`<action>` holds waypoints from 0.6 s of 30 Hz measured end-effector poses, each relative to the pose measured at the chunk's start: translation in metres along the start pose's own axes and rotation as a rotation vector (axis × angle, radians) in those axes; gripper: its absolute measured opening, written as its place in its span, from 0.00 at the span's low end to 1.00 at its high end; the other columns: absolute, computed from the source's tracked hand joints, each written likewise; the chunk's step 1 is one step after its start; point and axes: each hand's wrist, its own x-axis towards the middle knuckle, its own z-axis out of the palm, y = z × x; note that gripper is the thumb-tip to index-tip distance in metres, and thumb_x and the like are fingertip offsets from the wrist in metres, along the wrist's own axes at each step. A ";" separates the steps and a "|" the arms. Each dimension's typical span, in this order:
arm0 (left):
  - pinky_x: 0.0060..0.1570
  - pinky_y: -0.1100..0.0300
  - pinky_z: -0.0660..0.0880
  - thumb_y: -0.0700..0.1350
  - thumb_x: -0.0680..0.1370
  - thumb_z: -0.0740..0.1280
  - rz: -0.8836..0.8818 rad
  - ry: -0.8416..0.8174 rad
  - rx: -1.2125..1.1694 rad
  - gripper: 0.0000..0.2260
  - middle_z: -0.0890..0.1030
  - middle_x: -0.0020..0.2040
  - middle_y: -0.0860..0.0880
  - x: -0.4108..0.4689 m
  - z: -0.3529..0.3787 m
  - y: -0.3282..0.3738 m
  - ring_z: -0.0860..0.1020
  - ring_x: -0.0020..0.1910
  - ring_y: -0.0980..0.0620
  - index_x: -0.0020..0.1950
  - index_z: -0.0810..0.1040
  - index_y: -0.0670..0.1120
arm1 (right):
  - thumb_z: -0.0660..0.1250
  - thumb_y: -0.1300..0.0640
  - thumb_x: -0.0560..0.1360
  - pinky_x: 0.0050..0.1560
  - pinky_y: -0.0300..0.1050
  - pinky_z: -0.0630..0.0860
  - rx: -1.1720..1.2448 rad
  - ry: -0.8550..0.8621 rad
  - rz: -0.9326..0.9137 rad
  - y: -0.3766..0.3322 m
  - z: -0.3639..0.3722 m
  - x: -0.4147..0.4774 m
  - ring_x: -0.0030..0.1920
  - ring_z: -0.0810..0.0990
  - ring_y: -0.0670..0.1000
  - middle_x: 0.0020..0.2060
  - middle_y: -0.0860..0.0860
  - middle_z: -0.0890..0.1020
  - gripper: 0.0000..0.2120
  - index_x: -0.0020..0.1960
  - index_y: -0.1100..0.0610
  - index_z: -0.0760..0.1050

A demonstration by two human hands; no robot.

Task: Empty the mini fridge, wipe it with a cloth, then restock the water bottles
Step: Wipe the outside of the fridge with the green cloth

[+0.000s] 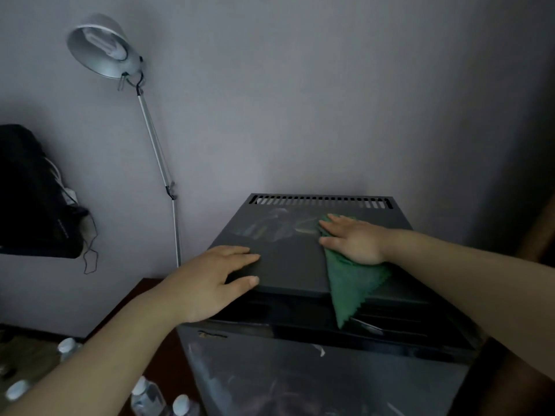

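Observation:
The black mini fridge (288,259) stands against the grey wall, seen from above, with a slotted vent along its back edge. My right hand (353,240) lies flat with straight fingers on a green cloth (351,283), pressing it onto the fridge top; the cloth's pointed corner hangs over the front edge. My left hand (210,280) rests on the top's front left corner, its thumb curled over the front edge. Several clear water bottles with white caps (147,397) stand on the floor at the lower left. The fridge door (300,379) shows below the top.
A silver floor lamp (103,48) rises left of the fridge, its pole (177,235) close to the fridge's left side. A black bag (33,193) with cords hangs at the far left. Dark wooden furniture (537,232) borders the right.

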 end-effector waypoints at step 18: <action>0.78 0.58 0.48 0.71 0.77 0.51 0.263 -0.156 -0.042 0.29 0.54 0.80 0.65 0.023 -0.014 -0.051 0.50 0.79 0.62 0.78 0.58 0.68 | 0.47 0.37 0.83 0.80 0.47 0.44 0.033 0.013 0.135 -0.045 -0.005 0.030 0.81 0.45 0.49 0.82 0.49 0.45 0.31 0.82 0.46 0.47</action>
